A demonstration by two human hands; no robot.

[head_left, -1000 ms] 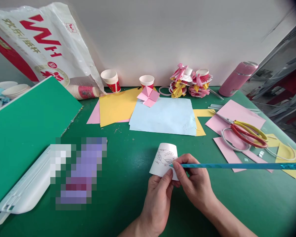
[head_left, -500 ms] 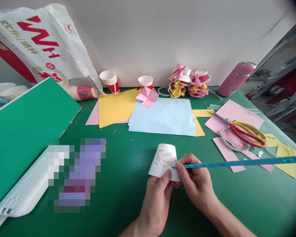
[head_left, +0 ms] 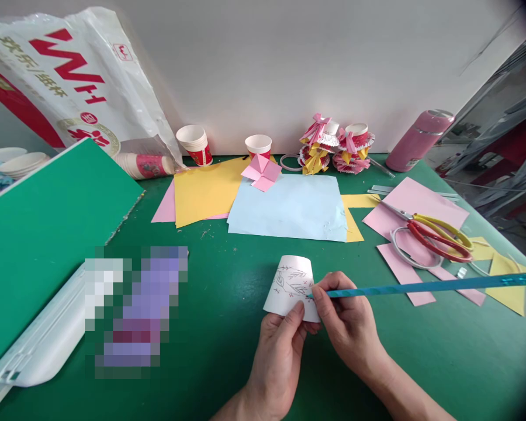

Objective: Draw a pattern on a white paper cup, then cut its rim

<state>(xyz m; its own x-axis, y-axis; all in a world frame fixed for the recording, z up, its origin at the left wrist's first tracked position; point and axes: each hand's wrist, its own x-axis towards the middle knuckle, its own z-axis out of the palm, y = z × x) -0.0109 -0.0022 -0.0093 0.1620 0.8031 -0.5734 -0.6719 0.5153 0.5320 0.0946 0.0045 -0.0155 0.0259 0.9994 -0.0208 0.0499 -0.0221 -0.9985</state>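
Raised at its far end since the earliest frame, the slim, shiny teal pencil (head_left: pixel 421 287) now slants upward to the right, and its tip has shifted closer to the right edge of the white, tapered piece of paper (head_left: pixel 288 292); between the last two frames, almost nothing moves. Judging by the tip's position, the drawing is being worked at its lower right, beside leafy outlines and small reddish marks. The right hand (head_left: pixel 355 327) grips the pencil close to its tip, thumb and forefinger closed on the shaft. The left hand (head_left: pixel 283 362) pinches the paper's lower edge, thumb in front; the fingers behind are largely hidden, so their exact closure cannot be told. The paper is held up near the front of the green tabletop (head_left: pixel 228 275), well apart from the stacked light-blue sheets (head_left: pixel 289 207) beyond. To the right, red-and-yellow-handled metal scissors (head_left: pixel 438 237) lie partly over pale-pink paper (head_left: pixel 405 196); a pink cylindrical flask (head_left: pixel 421 140) leans at the back.
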